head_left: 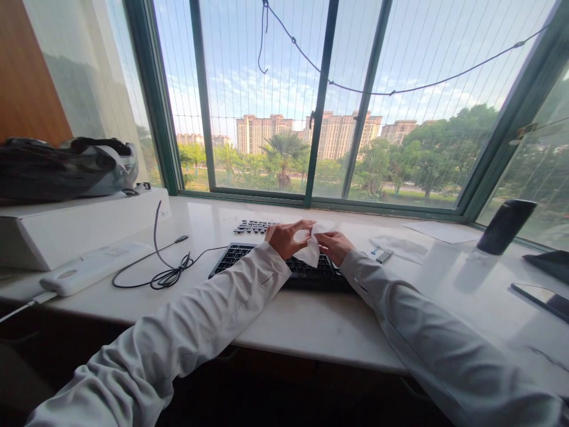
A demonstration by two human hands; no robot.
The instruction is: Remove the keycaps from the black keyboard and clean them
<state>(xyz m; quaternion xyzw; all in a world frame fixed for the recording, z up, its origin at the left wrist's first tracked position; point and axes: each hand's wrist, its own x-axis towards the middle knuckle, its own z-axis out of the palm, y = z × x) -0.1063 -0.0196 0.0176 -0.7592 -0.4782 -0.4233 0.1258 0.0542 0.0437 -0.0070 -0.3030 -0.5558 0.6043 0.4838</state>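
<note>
Both hands meet above a black keyboard (235,254) on the white counter. Between them is a thin white tissue (310,255), its lower end hanging over the keys. My left hand (285,238) is closed on the tissue's left side, thumb and fingers bent. From the right, my right hand (336,246) pinches the same tissue. Whether a small part is wrapped inside it, I cannot tell. Behind the keyboard lies a group of loose dark keycaps (254,226), partly hidden by my left hand.
A coiled black cable (171,276) and a white power strip (95,268) lie to the left, before a white box (84,225) bearing a dark bag (57,169). To the right are a clear plastic wrapper (400,248), a black cylinder (505,226) and a phone (544,299). Windows stand behind.
</note>
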